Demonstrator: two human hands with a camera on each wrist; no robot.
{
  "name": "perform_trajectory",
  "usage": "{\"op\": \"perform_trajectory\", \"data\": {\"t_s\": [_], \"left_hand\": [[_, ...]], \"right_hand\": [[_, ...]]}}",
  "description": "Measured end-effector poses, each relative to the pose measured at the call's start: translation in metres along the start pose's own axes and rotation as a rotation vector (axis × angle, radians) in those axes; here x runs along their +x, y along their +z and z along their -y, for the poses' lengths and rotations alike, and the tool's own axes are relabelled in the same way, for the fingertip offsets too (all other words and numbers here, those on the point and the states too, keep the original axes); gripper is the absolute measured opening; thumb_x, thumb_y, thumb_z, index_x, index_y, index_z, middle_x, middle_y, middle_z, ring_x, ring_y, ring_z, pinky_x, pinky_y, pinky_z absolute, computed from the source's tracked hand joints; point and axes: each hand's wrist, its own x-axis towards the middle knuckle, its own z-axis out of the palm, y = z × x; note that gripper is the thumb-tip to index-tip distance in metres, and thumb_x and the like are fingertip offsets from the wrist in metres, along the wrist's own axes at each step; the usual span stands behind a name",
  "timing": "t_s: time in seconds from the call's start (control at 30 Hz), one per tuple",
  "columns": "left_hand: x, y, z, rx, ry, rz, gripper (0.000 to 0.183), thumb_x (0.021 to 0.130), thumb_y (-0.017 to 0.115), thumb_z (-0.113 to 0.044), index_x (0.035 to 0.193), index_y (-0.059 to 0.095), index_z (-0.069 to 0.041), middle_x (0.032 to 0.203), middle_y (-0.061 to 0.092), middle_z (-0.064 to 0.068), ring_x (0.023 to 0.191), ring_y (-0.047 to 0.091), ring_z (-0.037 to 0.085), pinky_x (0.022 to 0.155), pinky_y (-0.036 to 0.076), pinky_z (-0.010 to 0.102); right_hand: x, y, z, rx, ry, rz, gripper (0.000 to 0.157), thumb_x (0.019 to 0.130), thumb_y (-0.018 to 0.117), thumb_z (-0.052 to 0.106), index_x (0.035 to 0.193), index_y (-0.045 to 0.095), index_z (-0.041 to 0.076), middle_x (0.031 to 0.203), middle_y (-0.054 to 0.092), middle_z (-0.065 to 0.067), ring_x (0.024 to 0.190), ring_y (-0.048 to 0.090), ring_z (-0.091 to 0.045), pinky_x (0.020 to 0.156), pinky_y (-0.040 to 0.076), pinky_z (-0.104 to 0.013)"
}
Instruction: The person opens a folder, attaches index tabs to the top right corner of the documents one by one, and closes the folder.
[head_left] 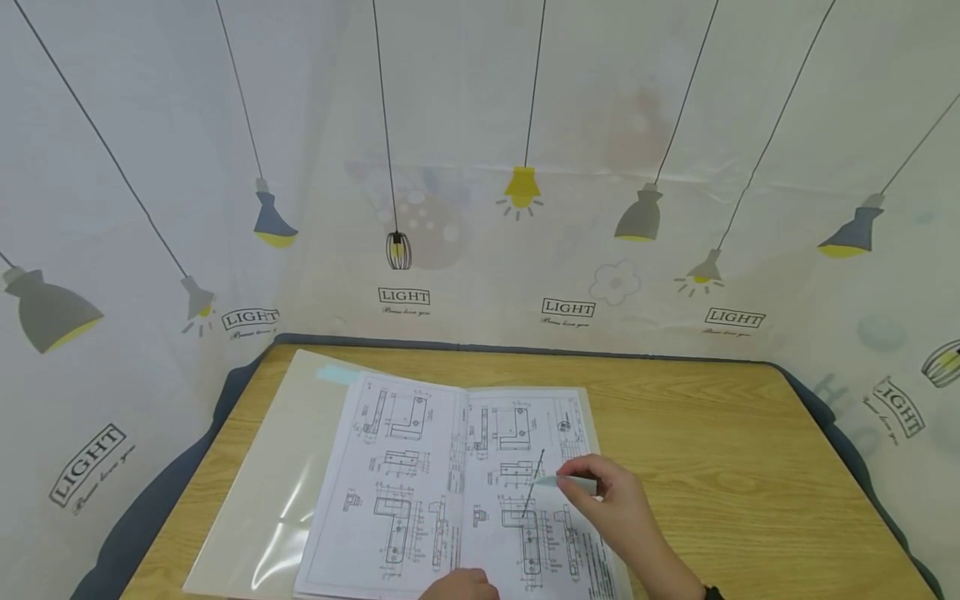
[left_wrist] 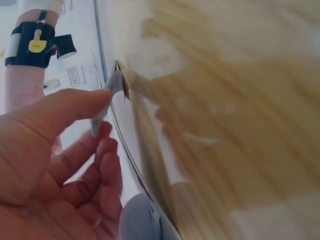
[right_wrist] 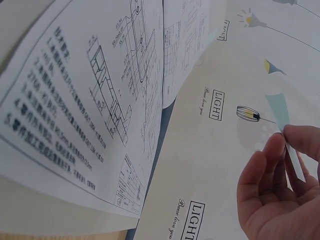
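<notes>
An open folder (head_left: 262,500) holds white sheets printed with technical drawings (head_left: 525,467). Over the right-hand page, my right hand (head_left: 618,500) pinches a pale blue-green paper strip (right_wrist: 278,107) between thumb and fingers. The strip is bent, with one end pointing away from the hand. At the near edge of the pages is my left hand (head_left: 461,585), mostly cut off in the head view. The left wrist view shows that left hand (left_wrist: 60,150) with thumb and forefinger pinching a thin pale-green piece (left_wrist: 96,122) beside the folder edge; I cannot tell what it is.
The folder lies on a wood-grain table (head_left: 720,467), with more tabletop to its right. Another pale blue strip (head_left: 337,374) is at the folder's upper left. A dark diagonal line (head_left: 527,500) crosses the right page. Lamp-printed fabric (head_left: 465,250) surrounds the table.
</notes>
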Motion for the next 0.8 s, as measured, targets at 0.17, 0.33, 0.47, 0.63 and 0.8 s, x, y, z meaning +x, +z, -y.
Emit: {"op": "perform_trajectory", "data": {"t_s": [0.17, 0.33, 0.47, 0.63, 0.8], "left_hand": [[0.0033, -0.0049, 0.0013, -0.003, -0.086, 0.102, 0.029, 0.090, 0.054, -0.051, 0.094, 0.073, -0.029, 0.068, 0.057, -0.020, 0.065, 0.042, -0.013, 0.056, 0.032, 0.003], [0.0041, -0.0060, 0.0002, -0.022, -0.129, 0.121, 0.029, 0.090, 0.056, -0.049, 0.092, 0.073, -0.026, 0.065, 0.055, -0.019, 0.063, 0.041, -0.012, 0.054, 0.033, 0.005], [0.0038, -0.0047, 0.0004, -0.018, -0.139, 0.113, 0.029, 0.090, 0.056, -0.049, 0.091, 0.073, -0.026, 0.065, 0.056, -0.019, 0.062, 0.041, -0.011, 0.053, 0.033, 0.005], [0.0034, -0.0049, -0.0001, -0.014, -0.161, 0.121, 0.028, 0.090, 0.057, -0.048, 0.090, 0.073, -0.025, 0.065, 0.056, -0.019, 0.061, 0.041, -0.011, 0.053, 0.033, 0.005], [0.0036, -0.0045, -0.0002, -0.019, -0.163, 0.122, 0.030, 0.090, 0.056, -0.049, 0.091, 0.073, -0.025, 0.065, 0.056, -0.019, 0.061, 0.041, -0.011, 0.053, 0.034, 0.006]], "right_hand": [[-0.0002, 0.0002, -0.0004, -0.003, 0.000, -0.003, 0.011, 0.081, 0.073, 0.011, 0.086, 0.068, 0.020, 0.087, 0.068, 0.008, 0.082, 0.061, -0.003, 0.071, 0.049, -0.021], [-0.0002, 0.0008, -0.0027, -0.006, -0.001, 0.002, 0.011, 0.081, 0.073, 0.012, 0.086, 0.068, 0.020, 0.087, 0.068, 0.009, 0.082, 0.061, -0.003, 0.070, 0.049, -0.021], [-0.0003, 0.0011, -0.0035, -0.013, -0.012, 0.002, 0.011, 0.081, 0.073, 0.011, 0.086, 0.068, 0.020, 0.086, 0.068, 0.009, 0.081, 0.061, -0.003, 0.069, 0.049, -0.021], [0.0000, 0.0016, -0.0031, -0.003, -0.020, 0.007, 0.011, 0.081, 0.073, 0.009, 0.086, 0.068, 0.019, 0.086, 0.068, 0.008, 0.080, 0.061, -0.003, 0.069, 0.049, -0.021], [-0.0001, 0.0018, -0.0022, 0.009, -0.024, 0.008, 0.012, 0.081, 0.073, 0.008, 0.085, 0.068, 0.019, 0.086, 0.068, 0.008, 0.080, 0.061, -0.003, 0.069, 0.049, -0.021]]}}
